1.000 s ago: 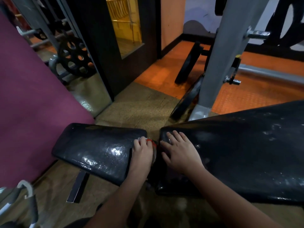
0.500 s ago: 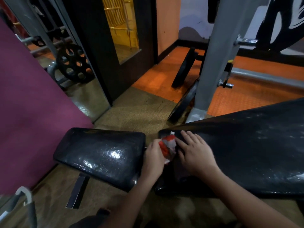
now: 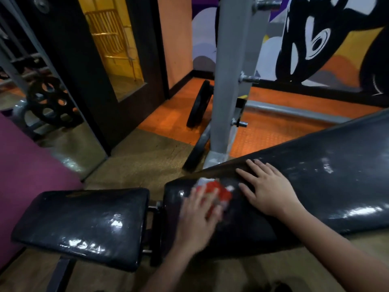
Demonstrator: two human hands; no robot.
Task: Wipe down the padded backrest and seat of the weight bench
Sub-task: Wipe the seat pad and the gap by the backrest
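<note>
The black padded seat point(image 3: 84, 224) lies at lower left, glossy with wet streaks. The long black backrest point(image 3: 326, 186) slopes up to the right across a narrow gap. A red and white cloth point(image 3: 219, 190) lies on the backrest's lower end. My left hand point(image 3: 195, 220), blurred by motion, presses down on the cloth with fingers spread over it. My right hand point(image 3: 267, 188) rests flat on the backrest just right of the cloth, fingers straight and reaching the pad's far edge.
A grey upright post point(image 3: 227, 81) stands right behind the backrest, with black weight plates point(image 3: 199, 104) leaning at its foot. A grey bar point(image 3: 294, 111) lies on the orange floor. A maroon surface point(image 3: 25, 175) and a mirror point(image 3: 48, 102) fill the left.
My left hand has carried the cloth out of the gap between the pads onto the backrest's lower end. My right hand has slid further up the backrest. The view has shifted closer.
</note>
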